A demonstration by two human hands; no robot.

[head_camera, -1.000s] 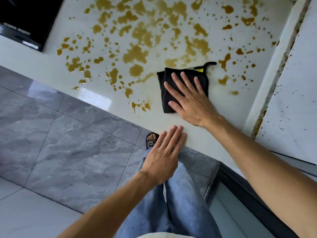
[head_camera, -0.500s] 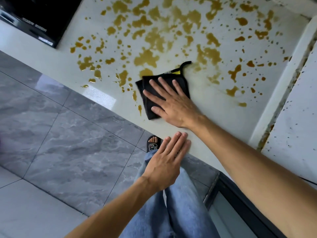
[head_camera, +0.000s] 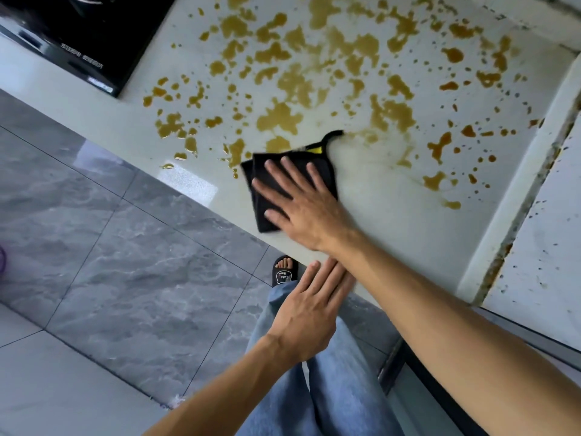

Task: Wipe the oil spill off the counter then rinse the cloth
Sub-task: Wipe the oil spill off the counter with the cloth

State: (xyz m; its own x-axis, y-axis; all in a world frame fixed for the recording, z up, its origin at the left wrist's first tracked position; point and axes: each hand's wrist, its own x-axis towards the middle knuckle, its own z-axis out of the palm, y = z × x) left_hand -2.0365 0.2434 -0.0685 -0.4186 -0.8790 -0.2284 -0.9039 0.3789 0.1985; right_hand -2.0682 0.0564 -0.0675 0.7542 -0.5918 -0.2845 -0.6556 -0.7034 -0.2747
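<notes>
arms (head_camera: pixel 440 325): bare, sleeveless | jeans (head_camera: pixel 333 388): light blue | sandal (head_camera: pixel 284 272): black, white print

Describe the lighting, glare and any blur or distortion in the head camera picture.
Head view: even daylight, soft shadows; a bright glare patch on the counter's front edge and sheen on the floor tiles. Wide-angle bending curves the counter edge and stretches the right forearm. The black cloth, right hand and left hand look slightly soft; the oil spill stays sharp.

1 cloth (head_camera: pixel 292 171), 2 hands (head_camera: pixel 309 212)
</notes>
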